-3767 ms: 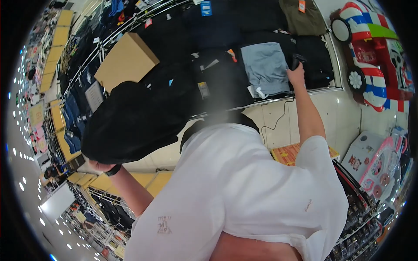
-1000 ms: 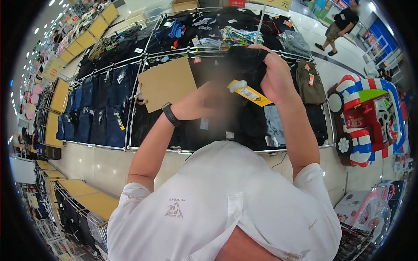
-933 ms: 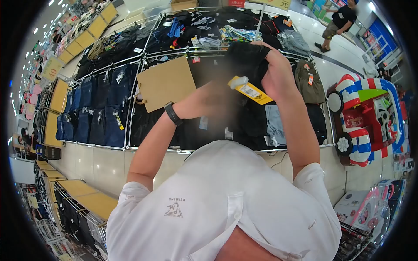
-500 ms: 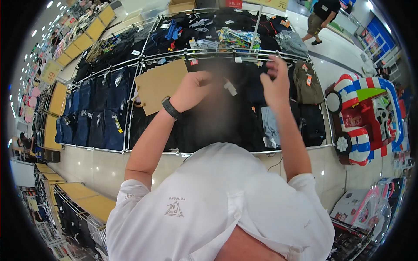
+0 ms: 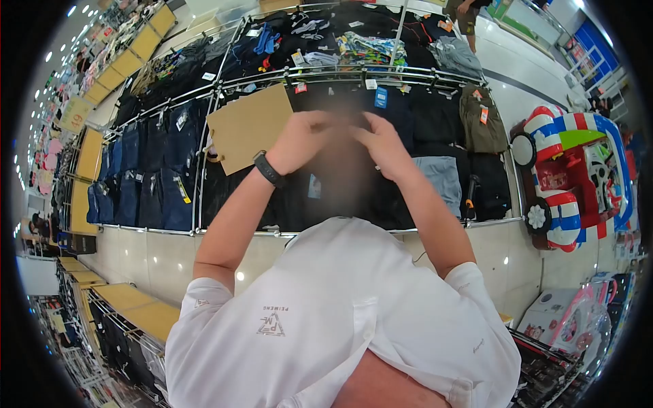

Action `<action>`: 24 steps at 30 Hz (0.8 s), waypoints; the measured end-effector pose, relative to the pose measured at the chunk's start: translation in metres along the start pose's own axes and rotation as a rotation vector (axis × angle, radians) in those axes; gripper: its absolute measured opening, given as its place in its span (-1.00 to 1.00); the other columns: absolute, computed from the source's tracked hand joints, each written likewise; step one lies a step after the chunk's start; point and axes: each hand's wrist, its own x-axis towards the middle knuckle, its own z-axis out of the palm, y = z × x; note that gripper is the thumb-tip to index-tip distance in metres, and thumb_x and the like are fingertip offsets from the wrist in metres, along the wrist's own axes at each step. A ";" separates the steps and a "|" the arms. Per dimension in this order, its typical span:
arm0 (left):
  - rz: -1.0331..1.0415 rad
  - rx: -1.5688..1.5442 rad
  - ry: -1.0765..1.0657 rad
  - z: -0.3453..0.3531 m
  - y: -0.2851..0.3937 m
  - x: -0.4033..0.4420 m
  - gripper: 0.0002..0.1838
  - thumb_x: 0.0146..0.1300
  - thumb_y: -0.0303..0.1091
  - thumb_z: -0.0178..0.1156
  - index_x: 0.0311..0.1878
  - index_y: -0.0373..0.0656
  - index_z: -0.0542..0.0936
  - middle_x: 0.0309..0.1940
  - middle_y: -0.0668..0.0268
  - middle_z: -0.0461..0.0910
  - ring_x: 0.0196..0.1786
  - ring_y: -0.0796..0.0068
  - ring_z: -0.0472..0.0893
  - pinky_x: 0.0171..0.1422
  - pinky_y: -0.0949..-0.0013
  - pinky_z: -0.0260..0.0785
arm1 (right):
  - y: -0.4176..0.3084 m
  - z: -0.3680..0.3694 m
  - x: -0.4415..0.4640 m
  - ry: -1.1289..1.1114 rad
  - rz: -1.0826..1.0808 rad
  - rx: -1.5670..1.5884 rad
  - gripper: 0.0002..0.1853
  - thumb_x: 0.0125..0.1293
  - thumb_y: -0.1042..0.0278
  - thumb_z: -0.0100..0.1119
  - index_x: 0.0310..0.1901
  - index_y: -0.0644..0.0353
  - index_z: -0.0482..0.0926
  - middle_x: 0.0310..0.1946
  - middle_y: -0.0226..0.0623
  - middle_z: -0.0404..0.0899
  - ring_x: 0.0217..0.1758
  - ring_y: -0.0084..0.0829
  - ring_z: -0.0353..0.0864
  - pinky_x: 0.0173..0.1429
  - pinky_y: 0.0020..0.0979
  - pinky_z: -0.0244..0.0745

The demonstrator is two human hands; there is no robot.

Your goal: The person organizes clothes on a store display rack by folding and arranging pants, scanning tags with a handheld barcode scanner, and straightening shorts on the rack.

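Note:
My left hand [image 5: 297, 144], below a black wristwatch [image 5: 268, 168], is closed, with its fingers bent inward at chest height. Facing it, my right hand [image 5: 386, 145] is also closed, its thumb and forefinger drawn toward the left hand. A grey smear covers the space between the fingertips, so whatever they hold is hidden. Under both hands lie dark folded garments on the rack. A brown cardboard sheet [image 5: 250, 128] rests on the clothes beside my left hand. Near my right forearm is a light blue-grey folded garment [image 5: 439, 178]. A blue tag [image 5: 381, 98] shows beyond my right hand.
Metal rails [image 5: 272, 233] frame the clothes rack. Folded jeans [image 5: 143, 170] lie left, more clothes [image 5: 371, 49] behind. A red, white and blue toy car [image 5: 575, 173] stands right. A person [image 5: 464, 17] is beyond the rack. Cardboard-topped shelving [image 5: 136, 306] stands at lower left.
My right hand has come left and down, close to my left hand, and its fingers have closed. My left hand has barely moved. The person beyond the rack has shifted left.

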 end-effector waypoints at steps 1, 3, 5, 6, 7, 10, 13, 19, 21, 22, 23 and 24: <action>-0.002 -0.002 0.005 -0.009 -0.004 0.000 -0.79 0.38 -0.37 0.22 -0.02 -0.21 0.71 -0.22 0.42 0.69 -0.19 0.63 0.61 -0.08 0.48 0.46 | -0.025 -0.002 -0.006 -0.037 0.062 0.052 -0.56 0.33 0.30 0.25 0.14 0.41 0.51 -0.12 -0.18 0.65 -0.04 -0.54 0.56 0.01 -0.45 0.50; 0.240 0.429 0.164 -0.036 -0.014 0.003 -0.80 0.26 -0.50 0.23 -0.07 -0.20 0.72 -0.22 0.35 0.71 -0.17 0.51 0.65 -0.06 0.42 0.47 | -0.021 -0.030 0.007 0.006 -0.046 -0.170 -0.61 0.29 0.36 0.18 0.10 0.38 0.56 -0.16 -0.14 0.69 -0.09 -0.44 0.63 0.04 -0.38 0.51; 0.270 0.675 0.240 -0.072 -0.005 0.003 -0.82 0.14 -0.56 0.21 -0.19 -0.20 0.71 -0.26 0.25 0.69 -0.19 0.40 0.66 -0.06 0.39 0.47 | -0.055 -0.050 0.011 0.129 -0.210 -0.513 -0.65 0.24 0.42 0.09 0.03 0.35 0.62 -0.15 -0.08 0.70 -0.09 -0.29 0.69 0.07 -0.31 0.51; 0.269 0.785 0.285 -0.089 0.005 0.005 -0.84 0.11 -0.56 0.20 -0.23 -0.20 0.69 -0.30 0.22 0.68 -0.21 0.38 0.66 -0.08 0.38 0.47 | -0.066 -0.061 0.018 0.204 -0.221 -0.588 -0.66 0.22 0.43 0.06 0.00 0.32 0.63 -0.14 -0.03 0.69 -0.06 -0.21 0.68 0.09 -0.29 0.50; 0.267 0.895 0.332 -0.104 0.016 0.007 -0.85 0.07 -0.56 0.20 -0.28 -0.20 0.67 -0.34 0.19 0.66 -0.22 0.35 0.66 -0.11 0.36 0.46 | -0.077 -0.068 0.024 0.280 -0.232 -0.663 -0.66 0.20 0.43 0.04 -0.02 0.29 0.65 -0.13 0.02 0.68 -0.03 -0.13 0.68 0.11 -0.27 0.48; 0.366 0.927 0.416 -0.138 0.048 0.021 -0.86 0.11 -0.51 0.15 -0.25 -0.21 0.63 -0.38 0.22 0.62 -0.31 0.36 0.61 -0.15 0.35 0.43 | -0.132 -0.074 0.038 0.264 -0.376 -0.811 -0.67 0.21 0.37 0.02 -0.07 0.16 0.71 -0.14 0.01 0.67 -0.03 -0.11 0.66 0.11 -0.28 0.49; 0.362 0.914 0.544 -0.156 0.086 0.033 -0.76 0.12 -0.38 0.14 -0.12 -0.10 0.63 -0.39 0.10 0.63 -0.27 0.12 0.66 -0.11 0.25 0.49 | -0.175 -0.073 0.052 0.298 -0.553 -0.918 -0.69 0.22 0.44 0.01 -0.10 0.17 0.72 -0.37 -0.28 0.63 -0.36 -0.52 0.52 -0.17 -0.44 0.42; 0.154 0.842 0.504 -0.188 0.133 0.040 -0.67 0.23 -0.43 0.09 0.07 -0.09 0.59 -0.53 0.42 0.42 -0.56 0.64 0.42 -0.46 0.46 0.30 | -0.267 -0.040 0.036 0.321 -0.448 -0.823 -0.67 0.13 0.50 -0.04 -0.16 0.37 0.69 -0.34 -0.06 0.72 -0.27 -0.29 0.68 -0.12 -0.34 0.53; 0.155 0.741 0.426 -0.203 0.137 0.044 -0.69 0.27 -0.41 0.07 0.07 -0.14 0.59 -0.52 0.46 0.45 -0.58 0.68 0.40 -0.51 0.51 0.28 | -0.280 -0.032 0.026 0.321 -0.451 -0.842 -0.66 0.13 0.50 -0.03 -0.14 0.40 0.68 -0.38 -0.09 0.71 -0.32 -0.34 0.66 -0.15 -0.38 0.54; 0.137 0.661 0.415 -0.205 0.141 0.043 -0.69 0.29 -0.38 0.07 0.06 -0.21 0.59 -0.50 0.47 0.48 -0.57 0.72 0.40 -0.50 0.52 0.29 | -0.275 -0.038 0.033 0.308 -0.540 -0.820 -0.66 0.13 0.49 -0.03 -0.14 0.43 0.68 -0.35 -0.06 0.72 -0.30 -0.33 0.67 -0.14 -0.39 0.54; 0.137 0.661 0.414 -0.209 0.142 0.043 -0.69 0.29 -0.38 0.07 0.06 -0.21 0.59 -0.50 0.47 0.48 -0.57 0.72 0.40 -0.50 0.52 0.29 | -0.273 -0.046 0.043 0.308 -0.540 -0.820 -0.66 0.13 0.49 -0.03 -0.14 0.43 0.68 -0.35 -0.06 0.72 -0.30 -0.33 0.67 -0.14 -0.39 0.54; 0.106 0.690 0.426 -0.215 0.142 0.043 -0.69 0.30 -0.36 0.07 0.05 -0.24 0.59 -0.47 0.46 0.50 -0.56 0.72 0.41 -0.49 0.52 0.29 | -0.270 -0.055 0.053 0.314 -0.547 -0.813 -0.66 0.13 0.49 -0.03 -0.15 0.43 0.68 -0.35 -0.06 0.72 -0.31 -0.33 0.67 -0.15 -0.38 0.53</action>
